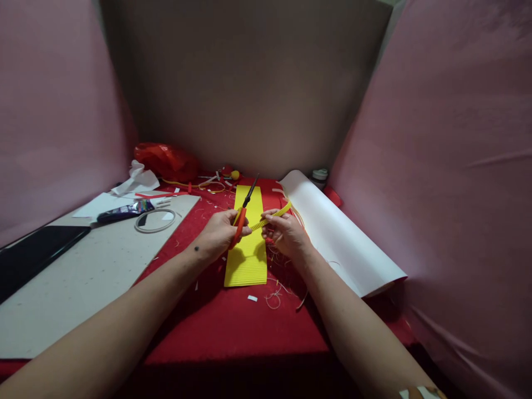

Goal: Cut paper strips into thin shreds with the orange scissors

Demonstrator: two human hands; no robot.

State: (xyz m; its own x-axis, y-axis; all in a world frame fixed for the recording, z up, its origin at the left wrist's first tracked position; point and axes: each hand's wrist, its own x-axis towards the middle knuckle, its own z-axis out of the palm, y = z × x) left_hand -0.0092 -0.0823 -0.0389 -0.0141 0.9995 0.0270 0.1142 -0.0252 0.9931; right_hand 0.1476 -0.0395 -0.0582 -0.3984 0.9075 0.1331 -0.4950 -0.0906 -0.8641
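Observation:
My left hand point(222, 233) is closed around the orange handles of a pair of scissors point(241, 217), whose dark blades point up and away. Between the fingers of my right hand point(285, 233) is a narrow yellow corrugated strip point(284, 209). The strip's left end reaches the fingertips of my left hand; whether they pinch it I cannot tell. Below both hands a sheet of yellow corrugated paper point(246, 269) lies lengthwise on the red cloth point(233, 332), with shadows of the hands on it.
At left, a pale board point(103, 288) bears a black flat device point(41, 249), a dark tube point(124, 211) and a grey ring point(155, 228). A red plastic bag point(166, 160) sits behind. A white roll point(332, 233) lies at right. Thread scraps point(274, 296) litter the cloth; walls enclose three sides.

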